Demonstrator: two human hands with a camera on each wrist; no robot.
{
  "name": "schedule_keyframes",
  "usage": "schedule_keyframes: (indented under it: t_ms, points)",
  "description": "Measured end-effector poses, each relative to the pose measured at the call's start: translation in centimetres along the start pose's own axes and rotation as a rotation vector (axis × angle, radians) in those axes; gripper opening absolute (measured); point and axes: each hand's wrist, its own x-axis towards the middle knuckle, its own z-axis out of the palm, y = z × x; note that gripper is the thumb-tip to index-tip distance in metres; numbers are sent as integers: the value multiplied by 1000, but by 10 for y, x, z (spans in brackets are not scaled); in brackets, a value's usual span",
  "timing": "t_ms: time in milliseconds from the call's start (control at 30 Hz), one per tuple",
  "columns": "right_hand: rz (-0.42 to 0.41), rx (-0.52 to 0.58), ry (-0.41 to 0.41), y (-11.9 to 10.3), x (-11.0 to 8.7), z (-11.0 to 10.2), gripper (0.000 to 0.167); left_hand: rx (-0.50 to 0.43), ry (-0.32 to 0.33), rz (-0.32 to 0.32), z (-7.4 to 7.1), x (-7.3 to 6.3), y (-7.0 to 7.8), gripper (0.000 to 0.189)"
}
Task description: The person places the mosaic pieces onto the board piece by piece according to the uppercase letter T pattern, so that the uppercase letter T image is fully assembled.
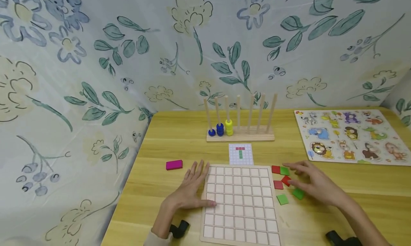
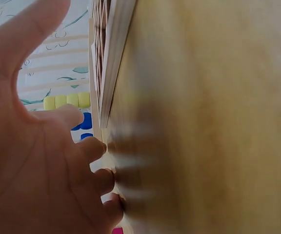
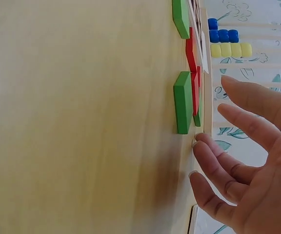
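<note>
A wooden grid board with rows of square cells lies at the table's front. My left hand rests at its left edge, fingers spread and thumb laid over the border cells. To the board's right is a loose group of red tiles and green tiles. Over their right side hovers my right hand, fingers loosely extended and thumb near a green tile. In the right wrist view nothing shows between its fingers, and another green tile stands close by. A pattern card with red and green squares lies behind the board.
A wooden peg rack with blue and yellow beads stands at the back. The animal puzzle board lies back right, a magenta block left of the board. Patterned cloth hangs behind the table.
</note>
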Motion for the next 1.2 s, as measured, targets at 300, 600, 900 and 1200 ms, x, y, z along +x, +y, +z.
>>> schedule_keyframes:
  t_ms: [300,600,900,1200]
  points:
    - [39,126,-72,7,0,-4,44,48,-34,60,-3,-2,-4,151]
    - [68,213,-110,12,0,-7,41,35,-66,50,-6,-5,-5,154]
    - [36,202,-128,15,2,-9,36,48,-66,51,-5,-4,-5,155]
    - [4,161,-134,15,4,-7,32,58,-64,44,-3,-3,-6,156]
